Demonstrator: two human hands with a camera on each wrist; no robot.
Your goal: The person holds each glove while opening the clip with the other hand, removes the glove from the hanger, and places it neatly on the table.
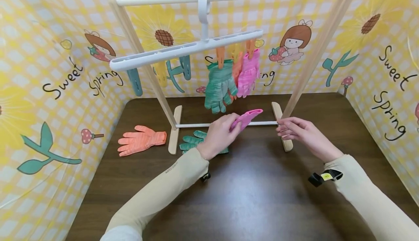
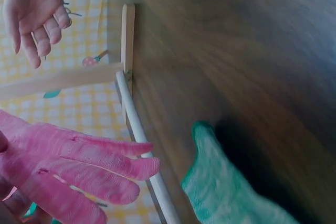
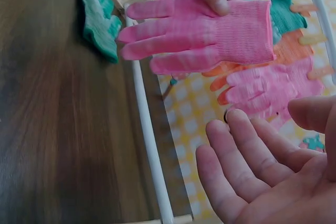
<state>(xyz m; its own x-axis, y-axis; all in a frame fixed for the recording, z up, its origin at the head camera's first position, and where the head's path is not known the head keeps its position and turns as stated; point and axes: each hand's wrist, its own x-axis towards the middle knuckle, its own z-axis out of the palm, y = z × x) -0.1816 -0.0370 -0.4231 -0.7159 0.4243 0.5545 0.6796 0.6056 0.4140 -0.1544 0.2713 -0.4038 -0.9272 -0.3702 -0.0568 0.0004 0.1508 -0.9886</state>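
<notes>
My left hand [image 1: 218,134] pinches a pink knit glove [image 3: 197,35] near its cuff, thumb on one side. In the right wrist view the glove lies level, its fingers spread and its cuff opening to the right. Apart from it, my right hand [image 1: 302,133] stays by the rack's right foot, palm up and fingers loosely bent, holding nothing. Above and behind hang a green glove [image 1: 217,84], an orange glove [image 1: 237,66] and another pink glove [image 1: 248,71], each under a clothespin on the grey hanger [image 1: 163,54]. The hanger slopes down toward the left.
On the dark table [image 1: 248,197], a green glove [image 1: 190,143] lies partly behind my left forearm, and an orange glove [image 1: 144,141] lies farther left. Blue clothespins [image 1: 134,82] and a yellow clothespin [image 1: 160,74] hang from the hanger's left half. A wooden rack [image 1: 309,51] carries the hanger.
</notes>
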